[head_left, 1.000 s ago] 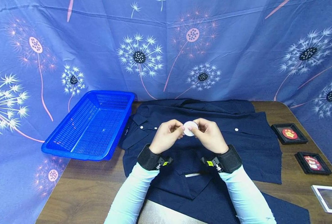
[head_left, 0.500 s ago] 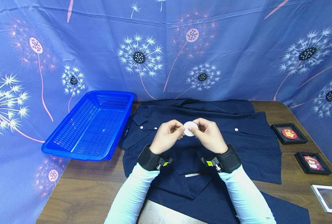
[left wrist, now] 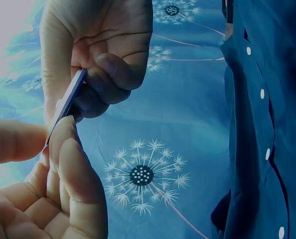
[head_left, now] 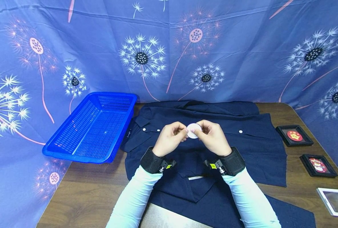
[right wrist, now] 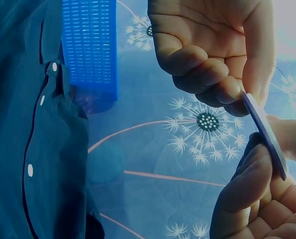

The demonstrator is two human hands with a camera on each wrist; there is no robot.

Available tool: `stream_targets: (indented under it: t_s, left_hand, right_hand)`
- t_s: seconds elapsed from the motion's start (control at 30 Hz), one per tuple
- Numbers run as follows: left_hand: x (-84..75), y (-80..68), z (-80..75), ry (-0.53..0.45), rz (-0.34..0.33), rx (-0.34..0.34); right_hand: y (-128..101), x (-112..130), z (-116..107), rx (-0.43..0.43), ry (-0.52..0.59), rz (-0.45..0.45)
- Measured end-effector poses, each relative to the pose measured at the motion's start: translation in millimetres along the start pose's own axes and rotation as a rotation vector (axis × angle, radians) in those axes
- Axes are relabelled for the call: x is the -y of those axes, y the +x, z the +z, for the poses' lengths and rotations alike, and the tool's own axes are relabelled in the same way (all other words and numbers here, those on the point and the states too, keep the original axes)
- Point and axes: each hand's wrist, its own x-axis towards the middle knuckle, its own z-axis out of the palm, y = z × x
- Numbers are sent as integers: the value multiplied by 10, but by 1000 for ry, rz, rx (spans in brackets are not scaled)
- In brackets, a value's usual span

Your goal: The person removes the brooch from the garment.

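Observation:
A small white round disc point(head_left: 193, 130) is held up between both hands above a dark navy button shirt point(head_left: 251, 145) spread on the wooden table point(head_left: 86, 190). My left hand point(head_left: 172, 136) pinches the disc's left edge and my right hand point(head_left: 211, 135) pinches its right edge. In the left wrist view the disc point(left wrist: 66, 105) shows edge-on between fingertips of both hands, with the shirt point(left wrist: 272, 124) and its white buttons at the right. The right wrist view shows the disc point(right wrist: 265, 133) edge-on too, and the shirt point(right wrist: 33, 149) at the left.
A blue plastic basket point(head_left: 116, 94) stands at the table's left, touching the shirt's sleeve; it also shows as the basket point(right wrist: 90, 45). Two black framed badges point(head_left: 294, 136) point(head_left: 318, 165) and a white frame point(head_left: 335, 202) lie along the right edge. Flowered blue cloth hangs behind.

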Motion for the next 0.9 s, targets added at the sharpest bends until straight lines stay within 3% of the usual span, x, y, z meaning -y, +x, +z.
stream_targets:
  t_s: [0.9]
  left_hand:
    - [26,15,-62,-48,-20,29]
  right_hand:
    - [17,31,-6,27,30,44]
